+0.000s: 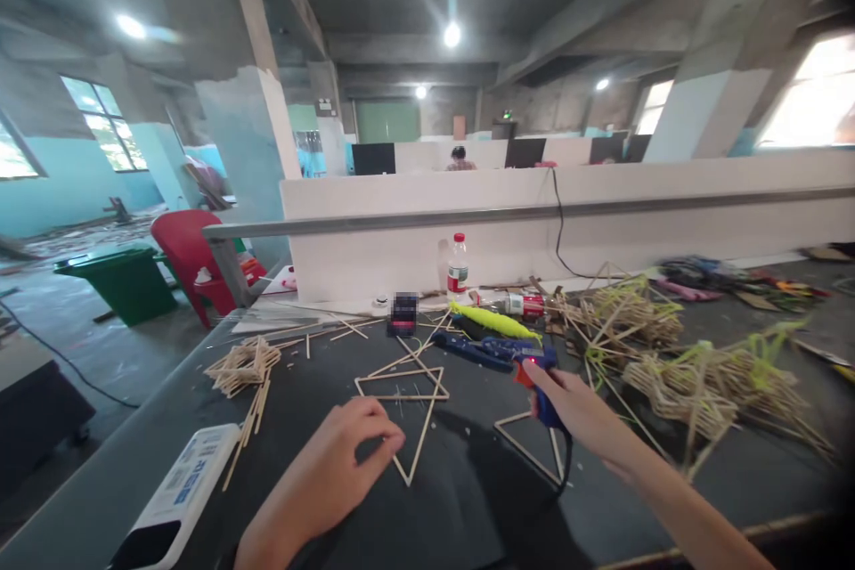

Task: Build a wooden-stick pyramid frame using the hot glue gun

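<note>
My right hand (pixel 573 405) is wrapped round the handle of a blue glue gun (pixel 535 367) with a red trigger, held just above the dark table (pixel 300 499). My left hand (pixel 357 445) rests on the table with its fingers curled, touching the lower edge of a star-shaped frame of thin wooden sticks (pixel 407 396). A smaller stick triangle (pixel 527 441) lies under the glue gun. What, if anything, the left fingers pinch is hidden.
Loose sticks (pixel 241 370) are piled at left, tangled stick frames with yellow-green ties (pixel 668 347) at right. A white power bank (pixel 183 485) lies near the front edge. A water bottle (pixel 458 267), a yellow-green object (pixel 494 321) and a white partition (pixel 534 214) stand behind. A person sits far back.
</note>
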`<state>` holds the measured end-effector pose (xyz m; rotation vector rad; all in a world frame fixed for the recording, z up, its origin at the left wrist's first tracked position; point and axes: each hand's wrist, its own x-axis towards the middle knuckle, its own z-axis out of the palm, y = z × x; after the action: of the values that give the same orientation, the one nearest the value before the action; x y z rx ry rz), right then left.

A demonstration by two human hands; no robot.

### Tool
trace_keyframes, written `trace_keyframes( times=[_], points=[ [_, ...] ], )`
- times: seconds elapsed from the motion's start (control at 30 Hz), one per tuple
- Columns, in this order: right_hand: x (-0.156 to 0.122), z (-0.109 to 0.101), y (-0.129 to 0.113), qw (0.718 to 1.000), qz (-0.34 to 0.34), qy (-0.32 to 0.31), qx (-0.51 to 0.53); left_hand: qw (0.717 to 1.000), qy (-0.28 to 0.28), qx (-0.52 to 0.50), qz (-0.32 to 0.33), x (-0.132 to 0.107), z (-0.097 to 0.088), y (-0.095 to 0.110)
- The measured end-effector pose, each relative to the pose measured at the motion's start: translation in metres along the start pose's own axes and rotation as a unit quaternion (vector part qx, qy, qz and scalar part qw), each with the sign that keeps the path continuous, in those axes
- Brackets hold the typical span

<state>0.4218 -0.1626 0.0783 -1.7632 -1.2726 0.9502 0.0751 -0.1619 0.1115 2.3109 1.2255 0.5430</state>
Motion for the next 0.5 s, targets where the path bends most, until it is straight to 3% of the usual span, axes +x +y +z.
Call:
trace_keyframes(
  times=[0.1, 0.2, 0.37, 0.5],
  points=[
    [0.011, 0.002, 0.029, 1.000, 0.003, 0.000, -0.016, 0.997, 0.018, 0.070, -0.005, 0.027, -0.008, -0.005],
    [0.020, 0.006, 0.051, 0.999, 0.016, -0.031, -0.022, 0.991, -0.004, 0.133, -0.018, 0.054, -0.007, -0.012],
    [0.033, 0.009, 0.073, 0.996, 0.043, -0.079, -0.024, 0.982, -0.035, 0.185, 0.018, 0.094, 0.023, -0.020],
    [0.038, 0.005, 0.077, 0.995, 0.031, -0.079, -0.061, 0.980, -0.046, 0.193, 0.036, 0.109, 0.047, -0.023]
  ],
)
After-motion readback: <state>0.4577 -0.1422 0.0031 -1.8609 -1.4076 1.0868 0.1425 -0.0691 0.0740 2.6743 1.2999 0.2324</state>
